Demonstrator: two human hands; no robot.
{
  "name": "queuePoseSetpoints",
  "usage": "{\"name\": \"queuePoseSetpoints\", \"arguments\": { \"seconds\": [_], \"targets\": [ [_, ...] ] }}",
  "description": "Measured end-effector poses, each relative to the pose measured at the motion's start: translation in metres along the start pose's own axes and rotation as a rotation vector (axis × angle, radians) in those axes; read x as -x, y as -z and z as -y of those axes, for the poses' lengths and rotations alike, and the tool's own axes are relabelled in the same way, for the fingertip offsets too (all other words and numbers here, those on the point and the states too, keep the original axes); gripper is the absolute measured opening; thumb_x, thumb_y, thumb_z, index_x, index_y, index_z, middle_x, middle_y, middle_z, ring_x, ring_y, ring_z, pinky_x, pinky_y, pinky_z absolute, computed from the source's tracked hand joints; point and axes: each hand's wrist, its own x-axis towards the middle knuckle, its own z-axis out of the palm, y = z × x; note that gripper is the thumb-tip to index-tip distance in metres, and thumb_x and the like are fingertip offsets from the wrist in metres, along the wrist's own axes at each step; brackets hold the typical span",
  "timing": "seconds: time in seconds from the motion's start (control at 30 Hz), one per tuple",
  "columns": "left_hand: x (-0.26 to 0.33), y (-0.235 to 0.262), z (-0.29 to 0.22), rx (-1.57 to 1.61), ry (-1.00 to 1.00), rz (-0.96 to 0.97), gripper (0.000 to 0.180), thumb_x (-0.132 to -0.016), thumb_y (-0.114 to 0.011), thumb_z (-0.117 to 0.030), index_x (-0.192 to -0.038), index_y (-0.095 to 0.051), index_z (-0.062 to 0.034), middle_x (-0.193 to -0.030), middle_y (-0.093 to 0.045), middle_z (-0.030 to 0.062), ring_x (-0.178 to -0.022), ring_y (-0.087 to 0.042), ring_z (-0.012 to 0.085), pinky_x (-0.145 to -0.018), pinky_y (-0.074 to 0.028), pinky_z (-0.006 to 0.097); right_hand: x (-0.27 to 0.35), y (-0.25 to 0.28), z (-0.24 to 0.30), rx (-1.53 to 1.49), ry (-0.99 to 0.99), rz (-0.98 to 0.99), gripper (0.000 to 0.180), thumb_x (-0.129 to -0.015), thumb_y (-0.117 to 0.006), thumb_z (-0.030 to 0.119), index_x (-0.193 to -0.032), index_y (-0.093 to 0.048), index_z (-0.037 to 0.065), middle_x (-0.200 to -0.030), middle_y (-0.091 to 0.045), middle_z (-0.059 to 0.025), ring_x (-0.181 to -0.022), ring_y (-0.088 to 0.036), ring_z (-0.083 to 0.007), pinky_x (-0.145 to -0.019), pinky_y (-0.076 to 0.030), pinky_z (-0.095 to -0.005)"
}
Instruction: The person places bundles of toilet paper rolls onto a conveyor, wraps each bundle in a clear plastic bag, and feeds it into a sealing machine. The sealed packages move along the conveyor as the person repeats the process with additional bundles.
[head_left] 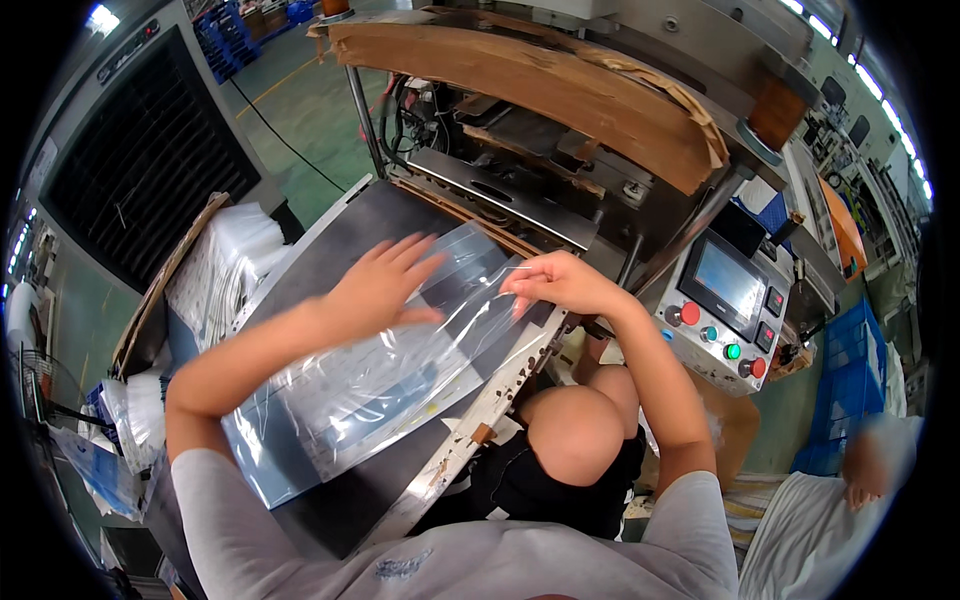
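Head view: my left hand (385, 285) lies flat and open on a clear plastic bag (390, 370) spread over the dark work table (330, 245), my right hand (560, 282) pinches its far edge, so I judge it laid out but not yet fed into the machine (520, 190).

clear plastic bag (400, 350), dark grey table (340, 250), red and green buttons (715, 335)

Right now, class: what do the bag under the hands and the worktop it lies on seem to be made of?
Clear bag: thin glossy plastic film, probably; the surface beneath shows through, and it creases and glints. Both hands, left hand and right hand, touch it. Worktop: dark, matte sheet with pale, likely metal, edging; exact material unclear.
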Motion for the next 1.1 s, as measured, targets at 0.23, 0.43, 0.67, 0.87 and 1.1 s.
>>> {"name": "queuePoseSetpoints", "arguments": {
  "seconds": [0.23,0.43,0.67,0.87,1.1],
  "targets": [
    [-0.118,-0.035,0.082,0.659,-0.4,0.41,0.038,-0.076,-0.072,-0.036,-0.067,-0.059,-0.0018,-0.062,-0.054,0.007,-0.064,-0.052,0.0175,-0.06,-0.04,0.033,-0.008,-0.003,0.028,-0.013,-0.012,0.129,0.021,-0.09,-0.056,0.011,-0.102,-0.061,-0.005,-0.084,-0.068,-0.0078,-0.081,-0.064,-0.0128,-0.078,-0.049,-0.0252],
    [-0.119,0.012,0.15,0.903,-0.26,0.413,0.039,-0.083,-0.067,-0.031,-0.066,-0.057,0.0013,-0.066,-0.053,0.0005,-0.063,-0.047,0.0102,-0.059,-0.038,0.028,0.028,0.029,0.008,-0.1,0.047,-0.056,0.021,-0.091,-0.056,0.015,-0.086,-0.064,-0.003,-0.09,-0.066,-0.0104,-0.084,-0.063,-0.0163,-0.078,-0.049,-0.0272],
    [-0.167,0.023,0.205,0.781,0.069,0.19,0.037,-0.091,-0.053,-0.037,-0.068,-0.052,-0.0076,-0.063,-0.049,-0.0024,-0.066,-0.048,0.0086,-0.068,-0.039,0.025,0.001,0.074,-0.016,-0.114,0.289,-0.621,0.035,-0.092,-0.052,0.026,-0.067,-0.06,0.003,-0.077,-0.061,-0.0068,-0.072,-0.055,-0.0141,-0.069,-0.042,-0.029],
    [-0.245,0.007,0.231,0.699,-0.015,-0.282,0.033,-0.091,-0.051,-0.033,-0.073,-0.055,-0.006,-0.063,-0.055,0.0013,-0.06,-0.053,0.0137,-0.064,-0.043,0.027,-0.058,0.134,-0.06,-0.287,0.476,-1.229,0.02,-0.091,-0.053,0.024,-0.082,-0.059,0.007,-0.076,-0.053,0.001,-0.071,-0.047,-0.0075,-0.067,-0.036,-0.0248],
    [-0.307,-0.009,0.235,0.456,0.114,-0.622,0.024,-0.088,-0.051,-0.029,-0.08,-0.058,-0.0075,-0.076,-0.058,0.0045,-0.07,-0.056,0.0186,-0.066,-0.044,0.033,-0.122,0.169,-0.074,-0.155,0.859,-1.618,0.027,-0.085,-0.062,0.021,-0.105,-0.059,0.002,-0.103,-0.058,-0.002,-0.091,-0.054,-0.0139,-0.081,-0.043,-0.0275]
  ]
}}
